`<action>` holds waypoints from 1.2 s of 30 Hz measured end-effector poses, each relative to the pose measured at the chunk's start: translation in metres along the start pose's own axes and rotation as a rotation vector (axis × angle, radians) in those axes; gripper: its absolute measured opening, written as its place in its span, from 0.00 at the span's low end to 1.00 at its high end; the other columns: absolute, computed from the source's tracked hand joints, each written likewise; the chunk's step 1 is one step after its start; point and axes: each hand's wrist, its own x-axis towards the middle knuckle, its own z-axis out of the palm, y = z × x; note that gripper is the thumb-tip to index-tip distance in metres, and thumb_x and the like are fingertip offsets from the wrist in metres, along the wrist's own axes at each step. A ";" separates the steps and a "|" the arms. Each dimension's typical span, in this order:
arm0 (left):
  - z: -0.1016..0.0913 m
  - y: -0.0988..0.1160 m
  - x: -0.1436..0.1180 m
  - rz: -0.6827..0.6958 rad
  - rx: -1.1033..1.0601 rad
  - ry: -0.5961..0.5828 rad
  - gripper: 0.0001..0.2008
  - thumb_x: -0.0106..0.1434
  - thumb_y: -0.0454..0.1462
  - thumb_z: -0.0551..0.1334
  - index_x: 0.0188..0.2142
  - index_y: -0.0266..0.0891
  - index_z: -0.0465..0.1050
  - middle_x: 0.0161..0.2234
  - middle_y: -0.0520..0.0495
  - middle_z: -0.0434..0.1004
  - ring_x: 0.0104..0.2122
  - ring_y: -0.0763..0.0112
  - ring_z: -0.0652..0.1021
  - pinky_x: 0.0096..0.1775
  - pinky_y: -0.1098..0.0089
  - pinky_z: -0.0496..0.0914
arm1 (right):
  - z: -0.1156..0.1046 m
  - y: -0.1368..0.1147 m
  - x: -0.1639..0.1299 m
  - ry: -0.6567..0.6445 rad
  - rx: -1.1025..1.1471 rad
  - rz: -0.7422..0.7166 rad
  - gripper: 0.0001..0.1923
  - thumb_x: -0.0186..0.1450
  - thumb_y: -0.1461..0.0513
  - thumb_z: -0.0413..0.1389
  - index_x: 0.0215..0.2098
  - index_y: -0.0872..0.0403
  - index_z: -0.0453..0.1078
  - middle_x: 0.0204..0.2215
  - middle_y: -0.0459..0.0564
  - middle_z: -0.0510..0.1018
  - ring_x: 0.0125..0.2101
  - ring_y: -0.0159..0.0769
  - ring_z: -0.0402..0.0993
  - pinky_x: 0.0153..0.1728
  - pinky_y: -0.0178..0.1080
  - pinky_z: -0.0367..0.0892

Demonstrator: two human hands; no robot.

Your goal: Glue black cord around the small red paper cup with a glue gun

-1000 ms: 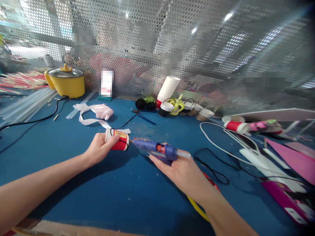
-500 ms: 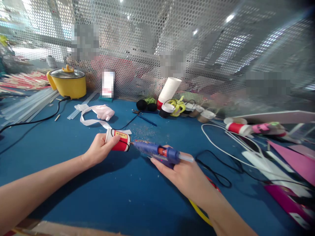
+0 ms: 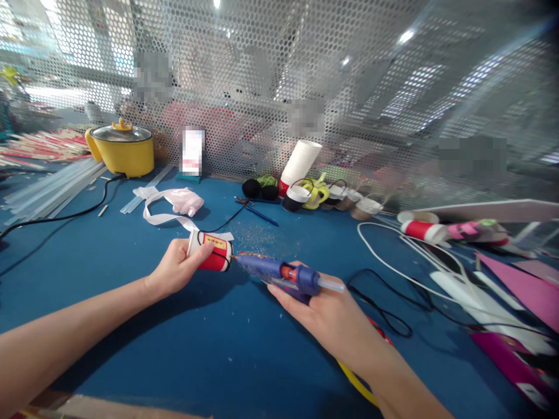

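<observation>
Gripping a red paper cup (image 3: 212, 258), left hand (image 3: 174, 269) fingers closed; right hand (image 3: 325, 311) fingers clasp blue glue gun (image 3: 279, 272), nozzle touching the cup's base.

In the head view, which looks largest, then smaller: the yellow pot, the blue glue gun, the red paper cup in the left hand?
1. blue glue gun, though nearer the camera
2. yellow pot
3. red paper cup, held by the left hand

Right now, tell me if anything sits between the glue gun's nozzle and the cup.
Nothing visible does. The glue gun in the right hand points its nozzle straight at the cup held in the left hand, tip at or very near the cup's end, with only blue table beneath.
</observation>
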 end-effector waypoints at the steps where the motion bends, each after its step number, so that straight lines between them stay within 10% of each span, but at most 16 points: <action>1: 0.000 0.000 0.000 0.012 0.017 0.001 0.20 0.59 0.46 0.55 0.27 0.33 0.76 0.24 0.46 0.78 0.23 0.72 0.72 0.25 0.75 0.66 | -0.001 -0.001 0.000 -0.007 0.005 0.004 0.08 0.61 0.62 0.51 0.30 0.52 0.72 0.19 0.45 0.73 0.18 0.32 0.69 0.19 0.33 0.65; 20: -0.003 0.001 -0.004 0.299 0.334 -0.056 0.21 0.62 0.41 0.52 0.16 0.35 0.66 0.14 0.54 0.59 0.17 0.79 0.58 0.20 0.75 0.56 | -0.002 0.001 0.005 0.027 0.012 0.025 0.06 0.60 0.62 0.51 0.31 0.53 0.70 0.25 0.47 0.75 0.24 0.34 0.71 0.28 0.35 0.69; 36: -0.003 0.000 -0.005 0.239 0.302 -0.072 0.20 0.62 0.43 0.51 0.21 0.33 0.71 0.17 0.51 0.65 0.19 0.77 0.62 0.21 0.76 0.59 | -0.009 -0.006 0.006 0.028 -0.015 0.005 0.08 0.60 0.63 0.50 0.29 0.51 0.71 0.22 0.47 0.75 0.21 0.34 0.71 0.25 0.35 0.70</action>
